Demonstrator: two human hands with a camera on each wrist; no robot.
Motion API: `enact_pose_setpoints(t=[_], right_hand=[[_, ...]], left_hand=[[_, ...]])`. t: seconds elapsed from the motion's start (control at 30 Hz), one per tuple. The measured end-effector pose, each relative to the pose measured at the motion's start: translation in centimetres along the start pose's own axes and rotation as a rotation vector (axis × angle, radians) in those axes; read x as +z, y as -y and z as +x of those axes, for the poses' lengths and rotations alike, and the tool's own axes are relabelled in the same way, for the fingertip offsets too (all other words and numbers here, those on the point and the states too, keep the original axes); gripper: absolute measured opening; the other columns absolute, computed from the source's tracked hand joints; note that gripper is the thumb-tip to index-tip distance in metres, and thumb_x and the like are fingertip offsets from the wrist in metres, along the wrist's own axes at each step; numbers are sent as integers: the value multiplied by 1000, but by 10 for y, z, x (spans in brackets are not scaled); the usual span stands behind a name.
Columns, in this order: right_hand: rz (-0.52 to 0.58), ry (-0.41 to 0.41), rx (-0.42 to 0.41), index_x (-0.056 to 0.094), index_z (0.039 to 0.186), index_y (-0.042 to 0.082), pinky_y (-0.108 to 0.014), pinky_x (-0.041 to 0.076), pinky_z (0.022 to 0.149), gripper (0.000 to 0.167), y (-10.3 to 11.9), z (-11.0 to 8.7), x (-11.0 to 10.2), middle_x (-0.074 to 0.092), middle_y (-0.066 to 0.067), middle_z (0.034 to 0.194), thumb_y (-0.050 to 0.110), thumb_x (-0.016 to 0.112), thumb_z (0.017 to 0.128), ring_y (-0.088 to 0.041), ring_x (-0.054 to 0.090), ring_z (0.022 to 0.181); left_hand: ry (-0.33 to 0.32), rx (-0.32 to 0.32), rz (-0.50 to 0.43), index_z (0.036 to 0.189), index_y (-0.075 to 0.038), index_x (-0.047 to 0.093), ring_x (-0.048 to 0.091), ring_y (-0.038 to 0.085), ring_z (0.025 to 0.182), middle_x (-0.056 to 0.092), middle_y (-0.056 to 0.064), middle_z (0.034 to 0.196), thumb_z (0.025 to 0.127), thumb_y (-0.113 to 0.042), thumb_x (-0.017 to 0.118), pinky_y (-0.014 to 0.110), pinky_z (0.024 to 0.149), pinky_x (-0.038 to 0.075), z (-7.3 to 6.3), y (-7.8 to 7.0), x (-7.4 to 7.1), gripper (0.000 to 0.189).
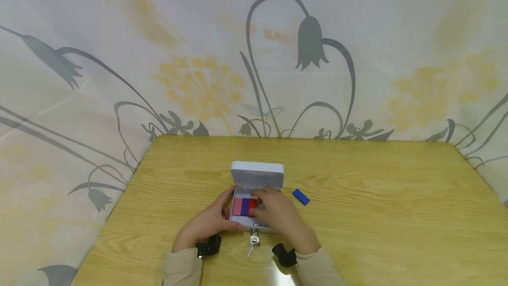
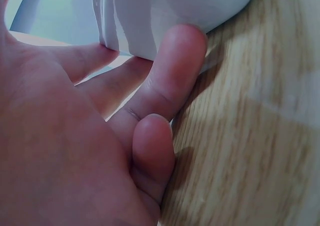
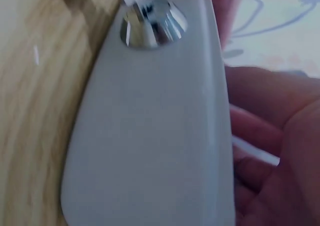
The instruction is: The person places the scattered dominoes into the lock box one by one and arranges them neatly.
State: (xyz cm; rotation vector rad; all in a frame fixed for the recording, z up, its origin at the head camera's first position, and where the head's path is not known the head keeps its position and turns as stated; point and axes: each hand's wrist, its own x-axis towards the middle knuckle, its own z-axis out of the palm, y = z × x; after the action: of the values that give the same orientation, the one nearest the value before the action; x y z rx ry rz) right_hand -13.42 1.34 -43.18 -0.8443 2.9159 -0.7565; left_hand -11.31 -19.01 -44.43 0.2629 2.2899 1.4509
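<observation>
A small white lockbox (image 1: 235, 223) sits on the table with its lid (image 1: 258, 175) raised. Inside lie a pink block (image 1: 237, 206), a purple block (image 1: 244, 207) and a red block (image 1: 252, 204), side by side. My left hand (image 1: 212, 218) grips the box's left side, thumb at the front corner; in the left wrist view its fingertips touch the white wall (image 2: 145, 15). My right hand (image 1: 279, 212) reaches into the box, thumb and finger at the red block, pinching it. The right wrist view hides those fingertips behind the box front (image 3: 150, 121).
A blue block (image 1: 301, 197) lies on the wooden table (image 1: 377, 215) to the right of the box. Keys (image 1: 254, 239) hang from the front lock (image 3: 154, 24). A patterned curtain (image 1: 357, 12) stands behind the table's far edge.
</observation>
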Motion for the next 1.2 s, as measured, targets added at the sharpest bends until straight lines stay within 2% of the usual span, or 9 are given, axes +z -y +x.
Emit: enact_pose_setpoints(t=[0.17, 0.33, 0.47, 0.67, 0.83, 1.0, 1.2], right_hand=[[141, 23, -11, 61, 112, 14, -22, 39, 55, 33, -7, 0, -7, 53, 8, 82, 31, 62, 84, -5, 47, 66], [172, -1, -34, 62, 111, 18, -23, 41, 59, 26, -17, -4, -14, 55, 12, 84, 27, 59, 86, -4, 48, 70], [207, -6, -23, 63, 109, 18, -23, 41, 60, 23, -24, -6, -20, 59, 11, 86, 23, 57, 88, -6, 49, 71], [285, 1, -2, 64, 107, 14, -24, 44, 63, 21, -32, -7, -29, 60, 9, 89, 20, 57, 88, -8, 52, 76], [344, 37, 0, 65, 105, 12, -25, 45, 66, 21, -38, -10, -34, 62, 8, 92, 21, 57, 88, -9, 53, 79], [416, 65, 65, 66, 104, 12, -27, 45, 67, 21, -49, -14, -37, 62, 7, 93, 23, 58, 87, -11, 54, 80], [450, 15, 129, 67, 103, 16, -31, 44, 72, 19, -62, -18, -43, 63, 4, 97, 23, 57, 88, -12, 55, 82]], left_hand=[[3, -11, 9, 144, -16, 9, 46, 20, 70, 50, 16, 86, 69, -21, 78, 31, 59, 40, 1, 0, 0, 102], [8, -24, -22, 144, -22, 9, 49, 19, 74, 51, 13, 94, 68, -23, 78, 32, 63, 42, 0, 1, 1, 103], [3, -19, -28, 144, -20, 9, 49, 20, 74, 53, 13, 91, 68, -22, 79, 32, 63, 42, -1, -1, 2, 103], [4, -12, -30, 143, -10, 12, 49, 20, 73, 53, 16, 86, 68, -19, 78, 30, 62, 41, -10, -21, 0, 101], [-6, -29, -15, 143, -11, 13, 47, 20, 75, 52, 15, 89, 68, -22, 78, 30, 65, 40, -13, -29, 0, 100], [-16, -39, -7, 143, -13, 13, 47, 21, 77, 51, 15, 91, 68, -22, 78, 31, 66, 40, -13, -27, 0, 100], [-24, -31, -6, 143, -13, 13, 46, 21, 77, 51, 14, 92, 68, -21, 78, 30, 65, 40, -12, -27, 1, 100]])
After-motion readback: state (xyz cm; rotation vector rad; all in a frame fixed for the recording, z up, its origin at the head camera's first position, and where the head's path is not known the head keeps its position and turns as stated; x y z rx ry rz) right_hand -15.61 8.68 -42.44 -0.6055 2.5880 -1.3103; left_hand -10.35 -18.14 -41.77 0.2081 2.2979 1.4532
